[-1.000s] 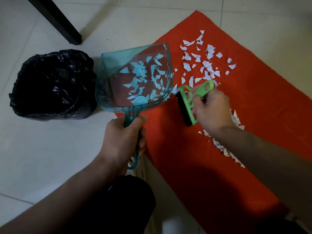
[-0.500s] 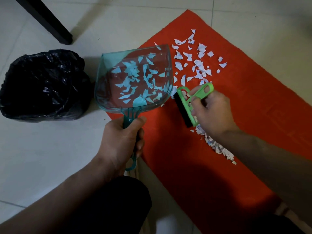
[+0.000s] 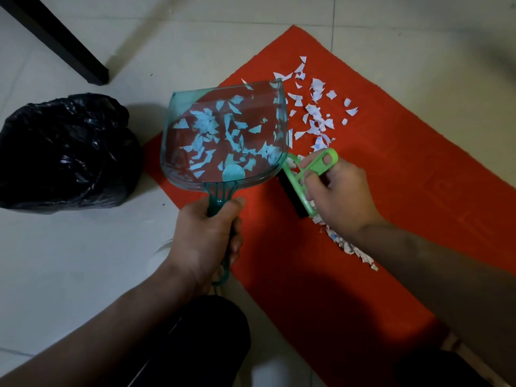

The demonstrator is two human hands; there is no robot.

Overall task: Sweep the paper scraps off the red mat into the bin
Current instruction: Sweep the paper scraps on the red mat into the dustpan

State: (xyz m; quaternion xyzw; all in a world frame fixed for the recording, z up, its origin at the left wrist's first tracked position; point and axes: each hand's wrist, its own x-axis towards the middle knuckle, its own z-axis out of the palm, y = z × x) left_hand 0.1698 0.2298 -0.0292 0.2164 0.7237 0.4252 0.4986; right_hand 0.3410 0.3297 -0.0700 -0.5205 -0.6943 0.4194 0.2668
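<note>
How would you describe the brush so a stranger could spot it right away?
Start at the red mat on the tiled floor. Near its left edge, beside the see-through teal plastic dustpan, the right hand holds it: a small bright green plastic brush with black bristles.

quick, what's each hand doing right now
Left hand: gripping the dustpan handle.
Right hand: gripping the green brush.

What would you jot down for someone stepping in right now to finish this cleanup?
Left hand grips the teal dustpan, loaded with scraps, above the red mat edge.
Right hand holds the green brush beside the pan.
Black-bagged bin sits on the floor to the left.
Done: one batch swept in.
Left: loose scraps beyond the brush, a line under the right wrist, then tip the pan into the bin.
</note>
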